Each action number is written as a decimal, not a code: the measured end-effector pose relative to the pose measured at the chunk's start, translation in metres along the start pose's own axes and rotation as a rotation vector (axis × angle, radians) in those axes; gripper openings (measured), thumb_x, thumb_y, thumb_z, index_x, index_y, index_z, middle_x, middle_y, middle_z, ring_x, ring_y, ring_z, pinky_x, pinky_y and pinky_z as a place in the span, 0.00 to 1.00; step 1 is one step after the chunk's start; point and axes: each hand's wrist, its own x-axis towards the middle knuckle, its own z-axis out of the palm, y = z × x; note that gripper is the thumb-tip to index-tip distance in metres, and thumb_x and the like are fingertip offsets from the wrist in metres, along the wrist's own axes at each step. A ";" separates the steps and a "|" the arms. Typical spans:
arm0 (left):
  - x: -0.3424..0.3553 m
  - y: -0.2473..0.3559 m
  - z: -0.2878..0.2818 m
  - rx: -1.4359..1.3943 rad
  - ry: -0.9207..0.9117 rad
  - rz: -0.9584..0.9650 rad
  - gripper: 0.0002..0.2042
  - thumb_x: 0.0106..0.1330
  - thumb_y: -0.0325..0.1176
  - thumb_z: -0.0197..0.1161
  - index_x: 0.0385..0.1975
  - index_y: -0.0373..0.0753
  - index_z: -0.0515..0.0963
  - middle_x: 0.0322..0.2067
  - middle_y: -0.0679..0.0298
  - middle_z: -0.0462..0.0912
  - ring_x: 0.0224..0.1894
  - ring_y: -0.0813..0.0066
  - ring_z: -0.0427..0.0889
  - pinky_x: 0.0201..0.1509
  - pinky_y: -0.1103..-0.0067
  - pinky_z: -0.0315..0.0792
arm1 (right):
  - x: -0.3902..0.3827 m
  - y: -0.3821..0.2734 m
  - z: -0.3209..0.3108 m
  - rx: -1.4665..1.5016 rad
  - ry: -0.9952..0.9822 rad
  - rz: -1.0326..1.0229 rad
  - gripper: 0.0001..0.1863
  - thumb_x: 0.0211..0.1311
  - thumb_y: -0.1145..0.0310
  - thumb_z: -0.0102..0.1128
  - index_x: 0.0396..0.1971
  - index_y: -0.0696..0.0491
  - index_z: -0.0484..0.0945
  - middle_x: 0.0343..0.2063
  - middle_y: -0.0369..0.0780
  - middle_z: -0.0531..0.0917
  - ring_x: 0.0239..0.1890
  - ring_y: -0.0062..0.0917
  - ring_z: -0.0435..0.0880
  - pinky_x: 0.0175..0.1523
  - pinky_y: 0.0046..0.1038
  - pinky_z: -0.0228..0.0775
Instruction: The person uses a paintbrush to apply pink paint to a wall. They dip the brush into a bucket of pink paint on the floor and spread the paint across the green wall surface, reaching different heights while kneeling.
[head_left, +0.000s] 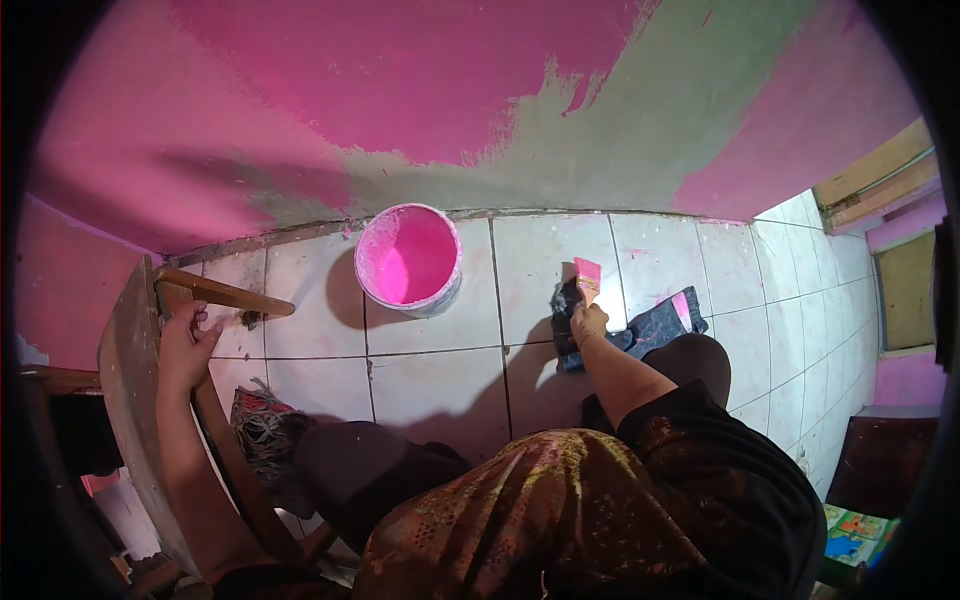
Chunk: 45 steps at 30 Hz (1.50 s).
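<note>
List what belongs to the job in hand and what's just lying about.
In use:
pink-coated brush, held in the right hand
paint bucket, pink inside
partly pink wall

Apparently just lying about:
stringy bundle, lower left
green-and-blue patterned item, lower right

The right hand [590, 322] hides most of the handle of the paintbrush [588, 274]; the upper edge crops the pink-and-grey wall [400, 85].
</note>
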 end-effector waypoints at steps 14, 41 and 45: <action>0.002 0.013 -0.001 0.023 -0.001 0.003 0.23 0.57 0.31 0.68 0.51 0.29 0.72 0.36 0.58 0.79 0.26 0.79 0.73 0.34 0.80 0.71 | -0.073 -0.070 0.025 0.295 -0.044 -0.607 0.17 0.59 0.60 0.59 0.23 0.62 0.75 0.16 0.43 0.76 0.20 0.25 0.72 0.28 0.31 0.65; 0.005 0.003 0.002 0.036 0.028 0.048 0.21 0.55 0.30 0.69 0.48 0.30 0.74 0.36 0.57 0.79 0.26 0.78 0.74 0.34 0.79 0.71 | -0.014 -0.112 -0.152 -0.714 -0.119 -0.865 0.12 0.49 0.64 0.56 0.28 0.56 0.82 0.31 0.50 0.83 0.38 0.46 0.81 0.46 0.40 0.72; 0.002 0.004 0.002 0.002 0.004 0.021 0.21 0.54 0.29 0.69 0.48 0.30 0.73 0.36 0.56 0.79 0.25 0.78 0.75 0.32 0.79 0.72 | -0.040 -0.131 -0.168 -0.656 -0.209 -0.912 0.15 0.46 0.61 0.65 0.27 0.58 0.82 0.25 0.49 0.82 0.30 0.40 0.82 0.38 0.35 0.72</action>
